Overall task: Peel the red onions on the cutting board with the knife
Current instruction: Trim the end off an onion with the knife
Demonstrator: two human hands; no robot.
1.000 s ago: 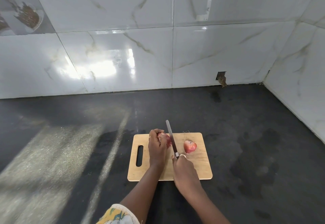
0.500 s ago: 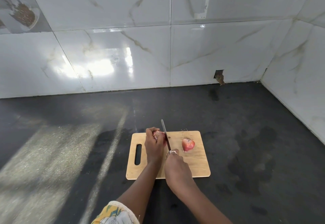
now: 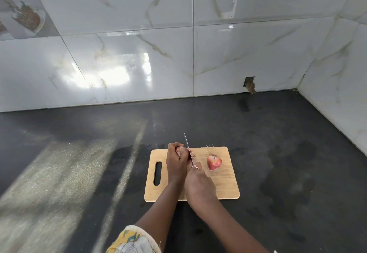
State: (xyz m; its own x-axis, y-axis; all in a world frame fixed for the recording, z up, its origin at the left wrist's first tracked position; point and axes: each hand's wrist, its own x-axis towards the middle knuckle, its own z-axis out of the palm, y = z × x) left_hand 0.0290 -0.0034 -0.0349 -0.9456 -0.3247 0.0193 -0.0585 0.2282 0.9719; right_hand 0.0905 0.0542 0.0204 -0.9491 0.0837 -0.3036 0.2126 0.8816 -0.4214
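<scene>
Onion [image 3: 182, 149] mostly hidden inside my curled left hand [image 3: 176, 162] over the cutting board [image 3: 225, 186]; my right hand [image 3: 198, 181] grips the knife [image 3: 187, 146], blade beside that onion, tip pointing away. Second onion [image 3: 214, 162] lies free on the board's right part.

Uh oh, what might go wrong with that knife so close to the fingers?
The knife blade runs right beside the left hand gripping a red onion, so a slip might cut a finger. The cutting board sits on a smooth counter and might slide.
</scene>
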